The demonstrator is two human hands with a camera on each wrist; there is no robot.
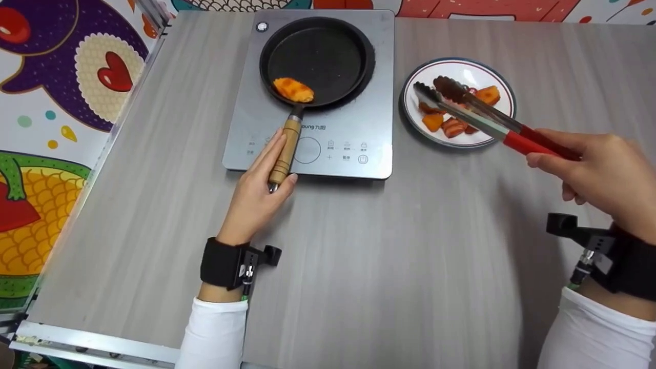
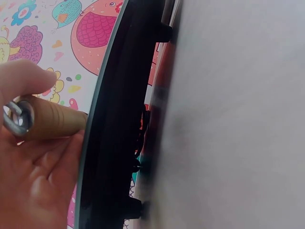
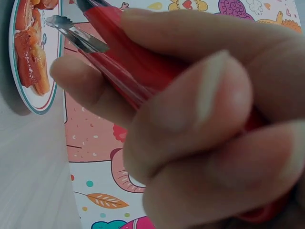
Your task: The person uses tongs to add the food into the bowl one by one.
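A black frying pan (image 1: 325, 56) sits on the induction cooker, with one orange piece of food (image 1: 293, 90) inside near its handle. My left hand (image 1: 256, 189) holds the wooden handle (image 1: 285, 154), thumb on one side and fingers along the other. Red-handled metal tongs (image 1: 528, 145) are gripped in my right hand (image 1: 610, 171). Their scalloped tips, spread apart, are over a white plate (image 1: 471, 69) and hold nothing between them. Several orange and reddish-brown food pieces (image 1: 454, 127) lie on that plate, partly hidden by the tongs.
The silver induction cooker (image 1: 353, 125) has touch controls along its front, and its edge shows close up in the left wrist view. Both stand on a grey wood-grain table (image 1: 359, 266). A metal rail (image 1: 97, 343) runs along the front left edge. Colourful printed panels (image 1: 46, 102) border the table.
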